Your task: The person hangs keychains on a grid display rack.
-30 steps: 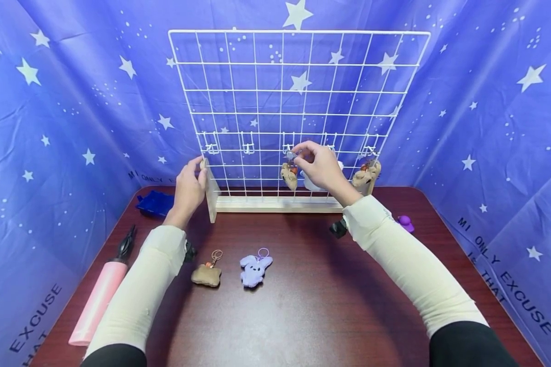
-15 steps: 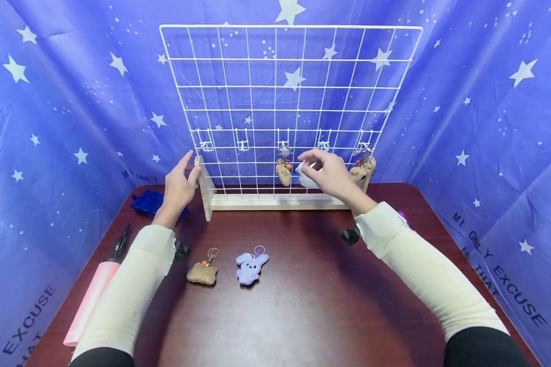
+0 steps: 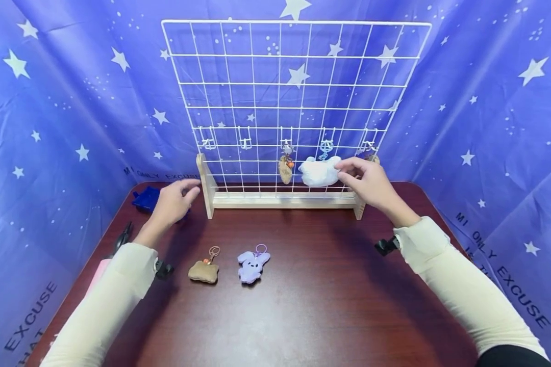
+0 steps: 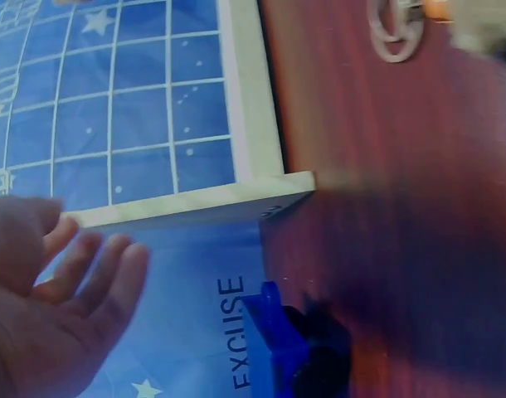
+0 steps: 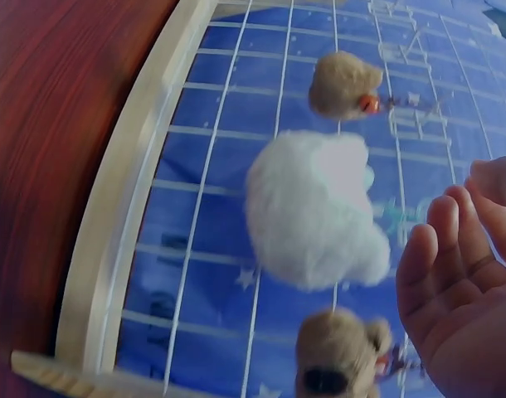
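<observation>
A white plush keychain (image 3: 320, 172) hangs by a light-blue ring from a hook on the white wire grid (image 3: 266, 95). My right hand (image 3: 372, 183) is at its right edge in the head view, fingers loosely bent and gripping nothing. In the right wrist view, the fingers are apart from the plush. To its left hangs a tan plush keychain (image 3: 284, 171) with an orange bead; another tan plush (image 5: 343, 332) hangs toward the right post, hidden by my hand in the head view. My left hand (image 3: 172, 201), relaxed, is beside the left wooden post (image 3: 205, 186).
A brown plush keychain (image 3: 204, 272) and a lilac bunny keychain (image 3: 251, 267) lie on the dark wooden table (image 3: 303, 311). Hooks (image 3: 245, 143) line the grid. A blue object (image 3: 146, 199) and a pink pump (image 3: 98, 275) are at the left, partly covered by the arm.
The right hand has let go of the centre tan plush's ring and moved right, past the white plush. The left hand has left the post's top, shifting down and left.
</observation>
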### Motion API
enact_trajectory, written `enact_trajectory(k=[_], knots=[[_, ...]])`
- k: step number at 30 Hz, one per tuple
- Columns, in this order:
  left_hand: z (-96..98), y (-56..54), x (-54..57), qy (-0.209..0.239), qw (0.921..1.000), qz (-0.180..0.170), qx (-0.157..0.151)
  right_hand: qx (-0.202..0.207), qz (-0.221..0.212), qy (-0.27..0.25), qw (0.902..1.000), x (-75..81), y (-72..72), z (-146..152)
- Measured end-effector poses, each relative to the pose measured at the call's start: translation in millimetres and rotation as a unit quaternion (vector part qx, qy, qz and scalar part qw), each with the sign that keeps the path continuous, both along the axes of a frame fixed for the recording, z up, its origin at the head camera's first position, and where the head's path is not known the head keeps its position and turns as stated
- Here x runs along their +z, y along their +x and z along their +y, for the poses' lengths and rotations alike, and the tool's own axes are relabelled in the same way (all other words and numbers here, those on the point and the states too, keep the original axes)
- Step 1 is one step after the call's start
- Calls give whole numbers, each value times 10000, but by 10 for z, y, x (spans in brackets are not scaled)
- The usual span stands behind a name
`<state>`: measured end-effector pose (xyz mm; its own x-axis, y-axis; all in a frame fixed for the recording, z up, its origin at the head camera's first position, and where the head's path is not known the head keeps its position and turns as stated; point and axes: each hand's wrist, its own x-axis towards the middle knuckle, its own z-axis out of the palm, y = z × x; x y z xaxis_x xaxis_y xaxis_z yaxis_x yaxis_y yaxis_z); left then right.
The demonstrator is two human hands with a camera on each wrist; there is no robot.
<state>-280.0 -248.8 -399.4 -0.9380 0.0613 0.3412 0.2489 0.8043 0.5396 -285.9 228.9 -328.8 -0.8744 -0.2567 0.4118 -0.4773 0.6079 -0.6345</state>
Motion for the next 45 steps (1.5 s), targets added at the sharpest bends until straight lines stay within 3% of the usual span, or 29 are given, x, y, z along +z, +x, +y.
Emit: enact_trajectory(k=[4,7,14,18,21,28,35,39,45], knots=[[5,93,-108,-702,9950,-314,-645,-135,77,-178,9997,-21,0,197],[12,160,-217,-959,9879,-582,-1070,-381,152,-341,9986,-26,-20,319],[31,297,-469,-1455,9637,-1300,-1822,-1053,487,-684,9909,-30,-133,511],[80,353,-585,-1537,9537,-1615,-2018,-1194,430,-769,9889,-44,-161,581],[105,386,-641,-1508,9516,-1640,-2116,-1264,358,-798,9881,-72,-165,624],[91,449,-692,-1644,9501,-1322,-2298,-1620,364,-708,9836,-201,-274,697],[81,481,-696,-1567,9509,-987,-2478,-2085,-42,-242,9777,-272,-364,804],[92,485,-695,-1588,9512,-978,-2459,-1816,-339,-93,9827,-267,-401,874],[117,472,-682,-1401,9526,-1366,-2331,-1403,-750,154,9871,-272,-437,918]])
